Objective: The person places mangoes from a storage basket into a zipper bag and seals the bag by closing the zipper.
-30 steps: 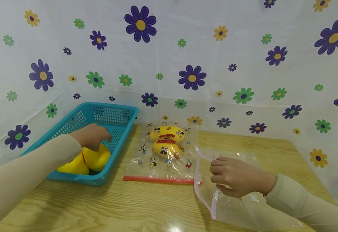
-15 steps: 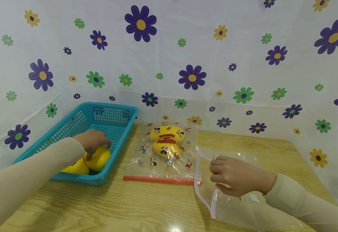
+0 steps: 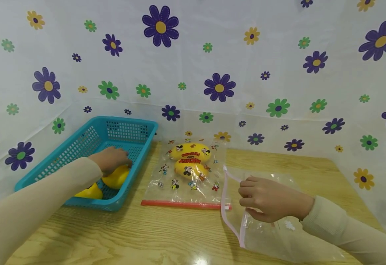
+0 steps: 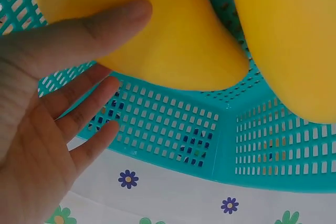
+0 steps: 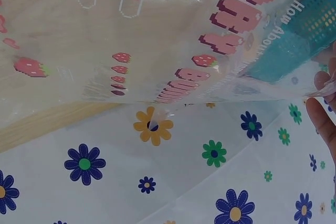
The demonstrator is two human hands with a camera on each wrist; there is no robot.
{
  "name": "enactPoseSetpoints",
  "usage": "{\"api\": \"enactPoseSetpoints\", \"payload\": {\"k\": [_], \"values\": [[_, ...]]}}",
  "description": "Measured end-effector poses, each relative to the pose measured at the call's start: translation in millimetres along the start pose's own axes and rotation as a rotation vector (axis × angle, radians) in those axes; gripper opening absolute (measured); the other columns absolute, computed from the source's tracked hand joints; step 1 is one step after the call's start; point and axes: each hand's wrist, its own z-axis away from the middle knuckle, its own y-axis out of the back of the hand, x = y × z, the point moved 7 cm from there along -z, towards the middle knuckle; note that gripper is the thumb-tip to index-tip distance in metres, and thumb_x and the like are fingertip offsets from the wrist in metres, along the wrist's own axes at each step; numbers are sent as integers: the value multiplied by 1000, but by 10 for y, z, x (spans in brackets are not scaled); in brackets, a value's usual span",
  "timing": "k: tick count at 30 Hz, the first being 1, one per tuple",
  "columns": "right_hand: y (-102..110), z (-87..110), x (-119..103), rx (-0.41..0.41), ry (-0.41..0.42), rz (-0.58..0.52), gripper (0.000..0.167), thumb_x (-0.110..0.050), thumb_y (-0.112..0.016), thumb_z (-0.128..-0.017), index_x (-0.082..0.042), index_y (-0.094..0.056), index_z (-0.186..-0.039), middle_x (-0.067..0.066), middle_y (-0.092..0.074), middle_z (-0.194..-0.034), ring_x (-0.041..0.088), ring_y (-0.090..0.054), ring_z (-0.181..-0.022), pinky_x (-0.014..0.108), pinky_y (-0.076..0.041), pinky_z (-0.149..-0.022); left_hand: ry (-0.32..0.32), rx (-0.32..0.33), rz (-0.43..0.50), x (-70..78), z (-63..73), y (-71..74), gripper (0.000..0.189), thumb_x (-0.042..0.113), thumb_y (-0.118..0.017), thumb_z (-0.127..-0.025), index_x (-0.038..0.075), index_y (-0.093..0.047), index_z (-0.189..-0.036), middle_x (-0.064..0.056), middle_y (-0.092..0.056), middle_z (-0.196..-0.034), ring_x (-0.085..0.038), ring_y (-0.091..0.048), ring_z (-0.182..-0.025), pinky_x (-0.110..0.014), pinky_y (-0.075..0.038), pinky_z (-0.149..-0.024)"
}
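Inside the blue basket (image 3: 93, 203) at the left, my left hand (image 3: 110, 159) grips a smooth yellow mango (image 3: 116, 179). In the left wrist view, the thumb lies over this mango (image 4: 173, 40) and the other fingers are on its far side, partly hidden. A second mango (image 3: 91, 192) rests beside it in the basket, apart from it. My right hand (image 3: 269, 200) pinches the upper edge of a clear zip bag (image 3: 289, 244) with a pale pink seal, and its mouth gapes toward the left. Pink lettering and strawberries are printed on this bag (image 5: 173, 40).
Between basket and pink-sealed bag lies another clear bag (image 3: 179, 191) with cartoon prints and a red slider strip (image 3: 186, 204), holding two yellow mangoes (image 3: 191, 152). A flower-patterned white sheet (image 3: 193, 59) stands behind the wooden table (image 3: 140, 235).
My left hand has come down onto the mango and shifted it right, away from the other one. The right hand stays nearly still on the bag edge.
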Motion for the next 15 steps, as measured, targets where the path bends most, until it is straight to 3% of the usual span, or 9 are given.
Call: {"api": "enactPoseSetpoints", "payload": {"k": [7, 11, 15], "values": [[-8, 1, 5, -13, -2, 6, 23, -19, -72, -70, -20, -49, -69, -8, -41, -70, 8, -36, -67, 24, -39, -68, -35, 140, 14, 4, -83, 56, 45, -10, -72, -70, 16, -69, -108, -12, -66, -113, -35, -59, -105, -52, -47, -90], [-14, -15, 17, -14, -5, 9, 24, -19, -73, -69, -20, -49, -68, -8, -40, -69, 8, -35, -66, 24, -38, -67, -43, 164, -22, 4, -136, 79, 44, -9, -72, -71, 15, -68, -108, -11, -67, -106, -32, -60, -98, -49, -49, -86], [-29, -43, 38, -14, -7, 11, 26, -18, -74, -68, -19, -48, -66, -7, -38, -68, 8, -33, -66, 23, -36, -66, -17, 151, -4, -35, -171, 72, 47, -10, -72, -71, 15, -67, -112, -13, -65, -112, -35, -59, -105, -51, -47, -90]]}}
